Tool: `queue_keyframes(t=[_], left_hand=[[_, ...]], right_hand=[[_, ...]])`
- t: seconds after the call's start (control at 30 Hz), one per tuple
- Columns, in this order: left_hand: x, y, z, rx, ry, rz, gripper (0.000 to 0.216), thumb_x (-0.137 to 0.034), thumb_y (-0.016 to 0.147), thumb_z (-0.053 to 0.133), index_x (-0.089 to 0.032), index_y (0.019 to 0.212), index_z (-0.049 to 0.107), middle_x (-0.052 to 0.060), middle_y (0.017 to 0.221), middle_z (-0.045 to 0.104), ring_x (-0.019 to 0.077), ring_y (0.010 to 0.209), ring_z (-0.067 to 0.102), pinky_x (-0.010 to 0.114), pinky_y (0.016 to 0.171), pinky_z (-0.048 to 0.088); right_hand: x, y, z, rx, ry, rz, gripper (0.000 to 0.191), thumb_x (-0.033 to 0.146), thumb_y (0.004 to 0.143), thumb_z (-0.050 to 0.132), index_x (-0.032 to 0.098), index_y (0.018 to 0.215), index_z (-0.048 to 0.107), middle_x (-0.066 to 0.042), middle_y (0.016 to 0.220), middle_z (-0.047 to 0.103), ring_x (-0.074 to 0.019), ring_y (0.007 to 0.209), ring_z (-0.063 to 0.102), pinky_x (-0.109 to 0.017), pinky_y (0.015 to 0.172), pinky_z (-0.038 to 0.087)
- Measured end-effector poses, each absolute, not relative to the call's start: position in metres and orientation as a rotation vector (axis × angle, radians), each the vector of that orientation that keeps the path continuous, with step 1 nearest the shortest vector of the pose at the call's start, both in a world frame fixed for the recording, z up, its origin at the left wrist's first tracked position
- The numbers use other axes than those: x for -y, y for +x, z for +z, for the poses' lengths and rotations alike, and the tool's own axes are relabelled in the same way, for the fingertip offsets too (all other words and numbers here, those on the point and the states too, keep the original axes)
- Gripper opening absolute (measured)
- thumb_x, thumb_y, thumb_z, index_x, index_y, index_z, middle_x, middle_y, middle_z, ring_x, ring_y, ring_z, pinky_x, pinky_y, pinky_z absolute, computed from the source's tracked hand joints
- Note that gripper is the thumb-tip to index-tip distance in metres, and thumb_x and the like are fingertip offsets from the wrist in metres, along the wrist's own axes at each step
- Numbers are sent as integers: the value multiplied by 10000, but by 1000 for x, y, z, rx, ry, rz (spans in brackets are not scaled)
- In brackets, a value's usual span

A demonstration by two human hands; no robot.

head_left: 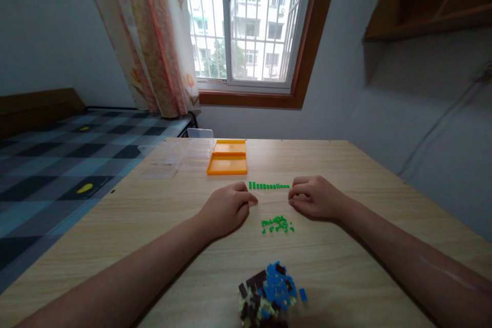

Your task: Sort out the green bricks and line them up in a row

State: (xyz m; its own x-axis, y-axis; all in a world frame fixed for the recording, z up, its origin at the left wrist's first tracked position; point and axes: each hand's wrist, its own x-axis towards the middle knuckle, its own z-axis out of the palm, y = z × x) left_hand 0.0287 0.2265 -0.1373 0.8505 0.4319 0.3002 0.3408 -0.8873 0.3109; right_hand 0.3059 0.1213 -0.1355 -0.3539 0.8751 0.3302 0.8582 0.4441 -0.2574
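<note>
My left hand (227, 207) rests on the wooden table (346, 174) with its fingers curled into a loose fist, the fingertips just left of a row of small green bricks (269, 185). My right hand (313, 196) lies at the row's right end, fingers curled under. Nothing shows inside either hand. Between the hands and nearer me is a loose scatter of green bricks (277, 224). A heap of blue, brown and cream bricks (269, 292) sits at the near edge.
An orange tray (228, 157) and clear plastic box lids (177, 156) lie at the back left of the table. A bed with a checked cover (57, 164) stands to the left. Window and curtain are behind; a wall runs along the right.
</note>
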Motion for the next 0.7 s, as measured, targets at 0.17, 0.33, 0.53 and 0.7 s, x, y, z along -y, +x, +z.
queue_keyframes(t=[0.17,0.33,0.53,0.7], left_hand=[[-228,29,-139,-615,2795,544,344,-105,870,496,-205,1107,723,60,1034,680,186,827,644,305,753,510],[-228,30,-140,-620,2800,548,338,-111,872,501,-210,1113,716,55,1047,684,192,843,652,308,758,512],[-227,30,-140,-621,2798,547,339,-111,868,501,-219,1106,717,51,1053,683,195,858,654,312,759,511],[-228,29,-140,-614,2797,549,332,-122,875,497,-211,1107,716,54,1049,682,193,847,650,315,751,510]], right_hand=[[-127,330,-139,2216,-1565,-24,132,185,832,615,192,797,741,-31,791,676,-135,701,614,-242,664,415],[-134,337,-150,2151,-1554,-23,159,162,857,597,186,840,754,-30,797,669,-122,689,596,-231,657,417],[-140,341,-159,2119,-1547,8,184,230,938,588,194,906,765,-38,828,679,-132,727,609,-240,676,435],[-141,342,-162,2132,-1506,19,177,210,947,586,206,940,763,-40,873,691,-143,782,631,-248,705,454]])
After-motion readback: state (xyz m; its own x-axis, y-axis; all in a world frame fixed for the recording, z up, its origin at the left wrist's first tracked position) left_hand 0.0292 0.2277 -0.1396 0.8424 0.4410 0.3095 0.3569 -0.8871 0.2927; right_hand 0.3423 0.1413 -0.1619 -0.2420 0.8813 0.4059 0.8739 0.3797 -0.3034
